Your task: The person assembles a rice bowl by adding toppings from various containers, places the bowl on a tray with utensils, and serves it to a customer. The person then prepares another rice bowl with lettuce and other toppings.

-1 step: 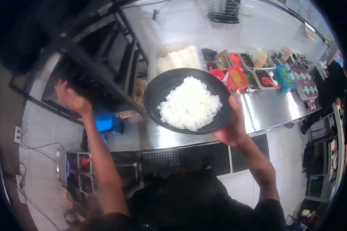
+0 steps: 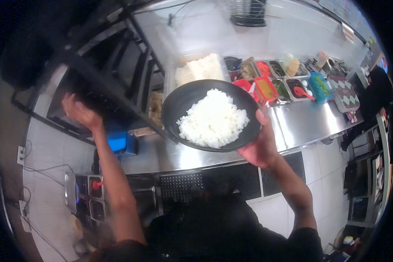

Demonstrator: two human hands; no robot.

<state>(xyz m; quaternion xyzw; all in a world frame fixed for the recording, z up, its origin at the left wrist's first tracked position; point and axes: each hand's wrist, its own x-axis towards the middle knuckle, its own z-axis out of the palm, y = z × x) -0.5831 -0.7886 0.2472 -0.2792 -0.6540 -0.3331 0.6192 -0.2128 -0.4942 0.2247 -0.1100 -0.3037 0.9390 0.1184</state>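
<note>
My right hand (image 2: 261,146) grips a wide black bowl (image 2: 172,107) by its right side, thumb on the rim and fingers underneath. A mound of white cooked rice (image 2: 214,120) lies in the bowl, which is held above the steel counter. Far to the left, my left hand (image 2: 81,112) reaches out with its fingers apart and nothing in them. It is beside a black metal rack (image 2: 113,76) and a dark appliance, too dim to make out; whether it touches them I cannot tell. Behind the bowl stands a clear tub (image 2: 172,78) holding a pale white food.
Metal and red trays of chopped ingredients (image 2: 266,87) line the back of the steel counter (image 2: 299,124). A blue container (image 2: 321,87) and a patterned box (image 2: 344,94) stand further right. A blue bin (image 2: 120,142) sits near my left forearm. Someone in dark clothing (image 2: 377,89) is at far right.
</note>
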